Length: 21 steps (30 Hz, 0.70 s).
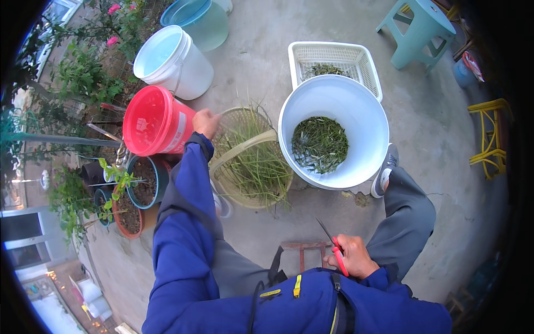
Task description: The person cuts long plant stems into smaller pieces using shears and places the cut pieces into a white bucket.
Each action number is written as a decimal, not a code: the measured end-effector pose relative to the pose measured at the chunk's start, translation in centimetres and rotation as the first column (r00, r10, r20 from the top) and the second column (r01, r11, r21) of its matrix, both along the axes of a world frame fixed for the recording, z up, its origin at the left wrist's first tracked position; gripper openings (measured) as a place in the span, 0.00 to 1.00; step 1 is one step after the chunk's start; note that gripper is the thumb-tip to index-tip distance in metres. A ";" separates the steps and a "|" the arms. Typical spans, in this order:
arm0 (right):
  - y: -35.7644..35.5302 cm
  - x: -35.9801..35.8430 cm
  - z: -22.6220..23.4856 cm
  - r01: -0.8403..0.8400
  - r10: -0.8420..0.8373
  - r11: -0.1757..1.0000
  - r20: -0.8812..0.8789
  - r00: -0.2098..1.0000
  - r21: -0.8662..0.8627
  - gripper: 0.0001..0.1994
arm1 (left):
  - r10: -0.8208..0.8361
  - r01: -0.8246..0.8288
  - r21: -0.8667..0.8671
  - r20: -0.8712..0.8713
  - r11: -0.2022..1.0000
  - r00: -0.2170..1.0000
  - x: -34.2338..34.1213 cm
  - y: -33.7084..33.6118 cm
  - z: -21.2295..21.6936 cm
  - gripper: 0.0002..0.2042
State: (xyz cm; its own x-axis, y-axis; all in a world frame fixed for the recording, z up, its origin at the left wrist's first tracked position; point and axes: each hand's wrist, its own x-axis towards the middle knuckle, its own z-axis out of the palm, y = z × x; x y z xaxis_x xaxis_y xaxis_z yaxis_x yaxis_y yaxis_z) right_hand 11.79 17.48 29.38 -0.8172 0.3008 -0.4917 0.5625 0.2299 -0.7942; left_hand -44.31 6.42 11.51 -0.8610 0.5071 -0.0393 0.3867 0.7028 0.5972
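Observation:
My right hand [356, 257] grips a pair of scissors with red handles [339, 257], its dark blades angled up and left, over my lap. My left hand [205, 122] is closed at the left edge of a woven basket [253, 199], beside the red bucket. Whether its fingers hold the rim or something thin is not clear. Long green grass-like stems [256, 161] lie loose in the basket, under its arched handle. Right of it, a large white bucket [367, 125] holds short cut green pieces [320, 145] at its bottom.
Behind the white bucket lies a white plastic basket [364, 61] with some green cuttings. At left stand a red bucket [147, 122], a white pail [194, 72] and flowerpots [146, 181]. A teal stool [417, 36] is at the far right, a yellow-framed chair [489, 136] nearer.

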 end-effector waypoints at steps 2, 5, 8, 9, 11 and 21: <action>-0.1 0.2 0.4 -0.006 0.006 1.000 0.025 1.000 0.009 0.13 | 0.025 -0.009 0.091 -0.171 0.996 0.985 0.2 0.2 1.2 0.13; -0.1 0.9 0.5 0.004 -0.004 0.997 -0.010 1.000 0.072 0.13 | 0.098 -0.056 0.222 -0.183 0.974 0.978 1.5 1.2 5.6 0.13; -0.4 1.6 0.5 0.015 -0.009 0.993 -0.052 0.999 0.117 0.14 | 0.203 -0.176 0.456 -0.011 0.872 0.979 3.6 1.0 12.5 0.12; -0.5 1.8 0.3 0.000 0.007 0.990 -0.047 0.999 0.141 0.14 | 0.229 -0.211 0.511 0.028 0.833 0.973 4.5 0.9 14.8 0.12; -0.4 2.4 -0.3 -0.021 0.029 0.981 -0.041 0.999 0.194 0.15 | 0.226 -0.189 0.654 0.029 0.733 0.974 5.5 0.5 18.6 0.11; -1.0 3.9 -1.0 0.138 -0.069 0.974 -0.341 0.937 0.181 0.15 | -0.195 -0.534 0.821 0.568 0.201 0.800 19.3 -4.3 27.3 0.06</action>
